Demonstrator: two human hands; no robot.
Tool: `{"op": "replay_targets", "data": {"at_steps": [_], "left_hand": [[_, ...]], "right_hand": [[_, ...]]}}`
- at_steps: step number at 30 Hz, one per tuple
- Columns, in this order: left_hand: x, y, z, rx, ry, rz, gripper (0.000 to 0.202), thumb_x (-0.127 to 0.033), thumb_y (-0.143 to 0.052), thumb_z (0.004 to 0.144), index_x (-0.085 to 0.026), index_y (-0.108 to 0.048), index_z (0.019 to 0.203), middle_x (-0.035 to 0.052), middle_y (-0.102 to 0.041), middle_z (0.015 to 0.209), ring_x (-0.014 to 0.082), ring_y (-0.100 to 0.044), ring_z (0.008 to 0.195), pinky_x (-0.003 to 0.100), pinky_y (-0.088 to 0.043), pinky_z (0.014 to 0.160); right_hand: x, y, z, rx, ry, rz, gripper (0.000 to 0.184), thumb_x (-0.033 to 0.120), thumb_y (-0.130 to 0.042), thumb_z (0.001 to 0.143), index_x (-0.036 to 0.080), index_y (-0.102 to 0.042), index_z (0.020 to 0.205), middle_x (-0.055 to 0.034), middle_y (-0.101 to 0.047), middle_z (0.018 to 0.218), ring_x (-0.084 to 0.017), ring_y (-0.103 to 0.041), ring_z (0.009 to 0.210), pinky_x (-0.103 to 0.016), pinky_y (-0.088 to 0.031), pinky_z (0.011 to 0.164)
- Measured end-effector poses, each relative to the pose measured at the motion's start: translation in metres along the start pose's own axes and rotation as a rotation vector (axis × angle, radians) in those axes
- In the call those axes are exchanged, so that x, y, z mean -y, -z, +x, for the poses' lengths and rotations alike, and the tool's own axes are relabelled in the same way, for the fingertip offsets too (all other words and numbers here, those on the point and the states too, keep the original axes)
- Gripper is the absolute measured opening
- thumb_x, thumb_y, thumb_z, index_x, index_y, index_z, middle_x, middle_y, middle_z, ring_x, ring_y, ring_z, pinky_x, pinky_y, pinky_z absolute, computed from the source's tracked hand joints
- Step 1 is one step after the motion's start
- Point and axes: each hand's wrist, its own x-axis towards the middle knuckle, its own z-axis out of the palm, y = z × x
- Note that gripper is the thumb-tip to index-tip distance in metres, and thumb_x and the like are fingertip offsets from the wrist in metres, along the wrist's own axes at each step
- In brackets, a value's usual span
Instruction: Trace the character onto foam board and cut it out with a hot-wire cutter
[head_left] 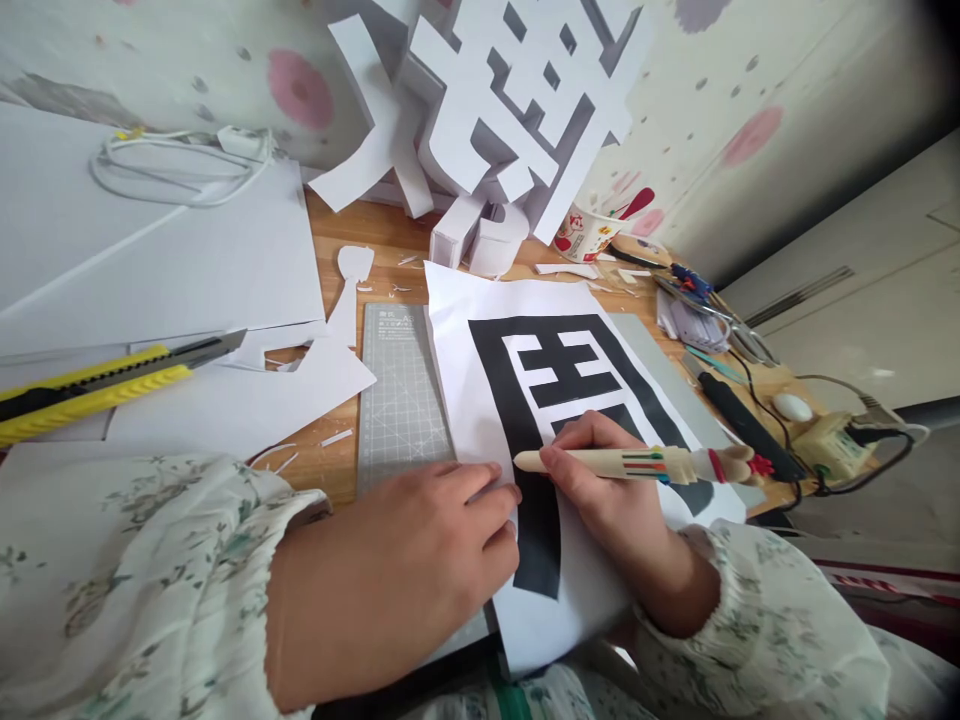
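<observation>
A cream multi-colour pen (637, 463) with a decorated end is gripped in my right hand (611, 505). Its tip meets the left edge of a thick black character printed on a white sheet of paper (469, 300). Pressed on the sheet's left part, my left hand (442, 545) lies with fingers outstretched beside the pen tip. Under the sheet is a grey cutting mat (401, 390) with grid lines. My right hand hides part of the character's middle.
Large white cut-out paper characters (487, 110) stand against the wall. A yellow utility knife (112, 385) lies at the left on white boards (225, 270) near a coiled cable (184, 165). A paper cup (585, 232), a glue gun (739, 420) and a power adapter (836, 445) are at the right.
</observation>
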Motion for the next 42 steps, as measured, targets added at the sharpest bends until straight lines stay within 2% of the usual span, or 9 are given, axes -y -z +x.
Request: {"op": "replay_targets", "data": {"at_steps": [8,12,17,20,22,25,27,34,42], "left_hand": [[0.001,-0.003,0.000,0.050,0.012,0.010,0.022,-0.018,-0.049,0.092,-0.016,-0.065,0.106,0.0116,-0.067,0.113,0.0296,-0.062,0.106,0.045,-0.058,0.085],[-0.001,0.000,0.001,0.059,0.021,0.043,0.025,-0.017,-0.044,0.094,-0.015,-0.066,0.108,0.0124,-0.067,0.114,0.0288,-0.063,0.104,0.043,-0.058,0.084],[-0.001,-0.002,0.002,0.015,0.033,0.055,0.026,-0.017,-0.045,0.095,-0.016,-0.067,0.109,0.0116,-0.068,0.118,0.0283,-0.063,0.108,0.041,-0.058,0.084],[-0.001,-0.005,0.001,-0.052,0.049,0.045,0.027,-0.016,-0.045,0.096,-0.016,-0.067,0.111,0.0093,-0.070,0.117,0.0263,-0.064,0.106,0.041,-0.058,0.085],[-0.001,-0.007,0.000,-0.118,0.060,0.045,0.029,-0.016,-0.043,0.097,-0.017,-0.068,0.112,0.0078,-0.071,0.116,0.0255,-0.064,0.106,0.042,-0.056,0.090],[-0.001,-0.010,-0.001,-0.166,0.063,0.061,0.028,-0.018,-0.046,0.096,-0.017,-0.069,0.111,0.0077,-0.070,0.118,0.0286,-0.060,0.119,0.045,-0.050,0.102],[-0.001,-0.011,-0.001,-0.150,0.062,0.062,0.026,-0.020,-0.049,0.094,-0.017,-0.069,0.111,0.0081,-0.069,0.121,0.0301,-0.057,0.124,0.045,-0.048,0.106],[0.000,-0.012,-0.001,-0.060,0.054,0.031,0.025,-0.022,-0.050,0.095,-0.017,-0.067,0.112,0.0100,-0.067,0.123,0.0308,-0.057,0.123,0.047,-0.050,0.104],[0.002,-0.008,0.001,-0.016,0.048,0.004,0.018,-0.022,-0.055,0.093,-0.017,-0.068,0.104,0.0108,-0.067,0.115,0.0301,-0.057,0.122,0.045,-0.050,0.103]], "right_hand": [[-0.004,0.004,-0.002,0.054,0.012,-0.013,0.025,0.030,-0.073,0.078,0.022,-0.056,0.063,0.0040,-0.058,0.056,-0.012,-0.052,0.053,-0.026,-0.039,0.051],[-0.004,0.003,0.000,0.005,0.023,-0.001,0.025,0.030,-0.073,0.079,0.022,-0.056,0.063,0.0039,-0.058,0.057,-0.012,-0.052,0.053,-0.026,-0.041,0.051],[-0.002,0.000,0.002,0.018,0.032,-0.013,0.026,0.031,-0.074,0.079,0.022,-0.055,0.063,0.0039,-0.058,0.056,-0.011,-0.051,0.052,-0.025,-0.040,0.049],[-0.002,0.000,0.002,0.033,0.027,-0.005,0.026,0.030,-0.073,0.079,0.022,-0.055,0.063,0.0041,-0.058,0.056,-0.011,-0.051,0.052,-0.025,-0.040,0.050],[-0.002,0.001,0.002,0.031,0.020,0.004,0.025,0.029,-0.072,0.078,0.022,-0.055,0.062,0.0039,-0.058,0.056,-0.012,-0.052,0.053,-0.025,-0.041,0.051],[-0.002,0.001,0.002,-0.003,0.007,-0.006,0.024,0.030,-0.072,0.079,0.022,-0.056,0.063,0.0030,-0.060,0.058,-0.012,-0.053,0.054,-0.026,-0.041,0.051],[-0.002,0.000,0.003,-0.016,-0.004,-0.021,0.025,0.032,-0.072,0.079,0.022,-0.056,0.064,0.0027,-0.060,0.058,-0.013,-0.053,0.054,-0.026,-0.041,0.050],[-0.002,0.000,0.003,0.019,-0.009,-0.020,0.028,0.033,-0.073,0.079,0.022,-0.054,0.062,0.0032,-0.057,0.056,-0.013,-0.052,0.054,-0.026,-0.039,0.049],[-0.001,0.003,0.003,-0.001,-0.022,0.009,0.027,0.033,-0.073,0.079,0.022,-0.055,0.062,0.0024,-0.060,0.057,-0.013,-0.054,0.053,-0.027,-0.043,0.051]]}}
